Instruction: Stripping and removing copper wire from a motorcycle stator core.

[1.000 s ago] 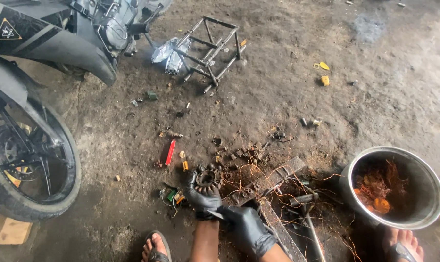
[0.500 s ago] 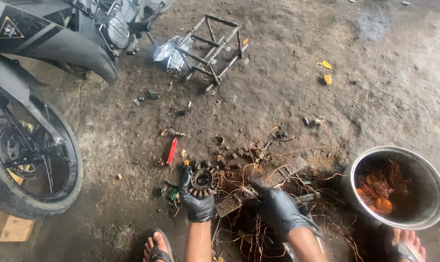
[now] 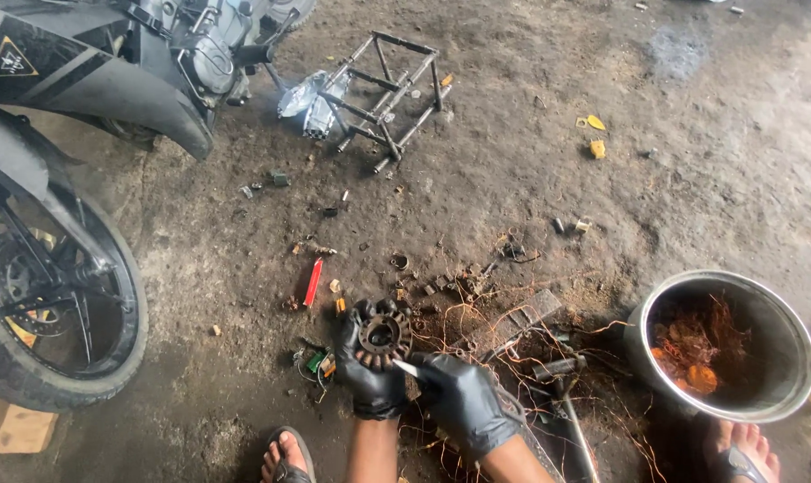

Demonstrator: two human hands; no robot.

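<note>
At the bottom edge, between two sandalled feet, the person's two black-gloved hands are working close together over the dirt floor. Left hand (image 3: 369,376) is wrapping its fingers around a round toothed stator core (image 3: 385,334), holding it face-up just above the ground. Right hand (image 3: 463,402) is closing narrowly on a thin pale blade-like tool (image 3: 407,368), whose tip is pointing toward the lower edge of the core; whether the tip is touching it is too small to tell.

Just right of the hands, a tangle of loose copper wire (image 3: 513,358) is spreading over the floor around a flat metal bar (image 3: 513,324) and a dark hammer-like tool (image 3: 562,385). Further right, a round steel bowl (image 3: 785,385) is sitting beside the right foot, holding a heap of reddish copper strands.

Left of the core, small green and orange bits are lying near the left hand, and slightly beyond them a red marker-shaped object (image 3: 313,281) is resting on the ground. Small nuts and scraps are lying scattered past the core.

At the far left, a motorcycle's tyre and wheel (image 3: 47,313) are standing, with the dark fairing and engine above. Farthest back, a black metal frame (image 3: 392,94) is lying tipped on the floor beside crumpled silvery plastic (image 3: 305,98).
</note>
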